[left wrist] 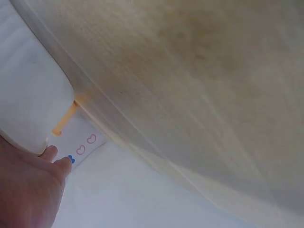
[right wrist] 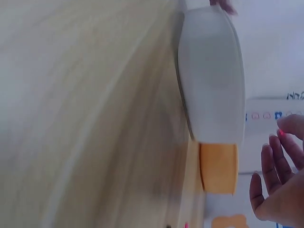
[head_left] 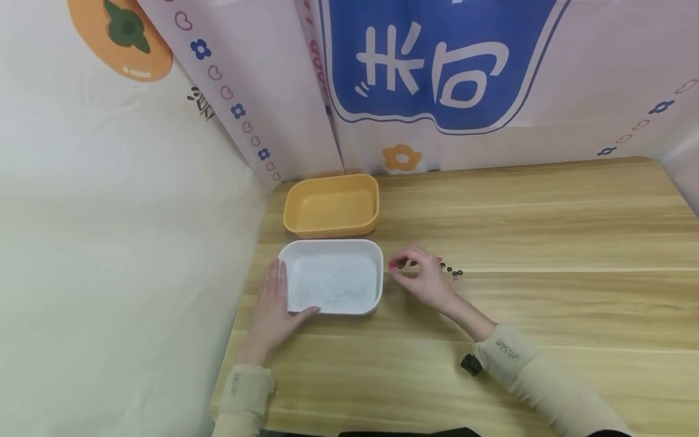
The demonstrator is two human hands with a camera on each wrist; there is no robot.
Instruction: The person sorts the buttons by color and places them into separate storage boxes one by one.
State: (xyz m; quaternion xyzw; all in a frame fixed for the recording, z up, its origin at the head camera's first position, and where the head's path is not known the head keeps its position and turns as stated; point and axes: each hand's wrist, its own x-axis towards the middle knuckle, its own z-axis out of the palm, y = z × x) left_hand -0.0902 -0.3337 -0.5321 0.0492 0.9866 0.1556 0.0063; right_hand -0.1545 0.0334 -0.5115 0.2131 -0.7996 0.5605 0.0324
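A white rectangular tub (head_left: 334, 241) sits on the wooden table. My left hand (head_left: 273, 315) rests against its left end, fingers straight along the wall and thumb at the near rim. In the left wrist view, part of that hand (left wrist: 35, 185) touches the tub's side (left wrist: 35, 71). Just off the tub's right end, my right hand (head_left: 426, 280) pinches a tiny pink piece (head_left: 392, 266) between thumb and finger; its exact kind is too small to tell. The right wrist view shows the pink piece (right wrist: 281, 133) at the fingertips, the other fingers loosely spread.
Behind the white tub stands a yellow-orange tub (head_left: 332, 232). Several small black and pink pieces (head_left: 455, 274) lie on the table (head_left: 546, 243) just right of my right hand. A small black object (head_left: 471, 365) shows at the right cuff. Printed cloth (head_left: 491, 145) hangs behind the table.
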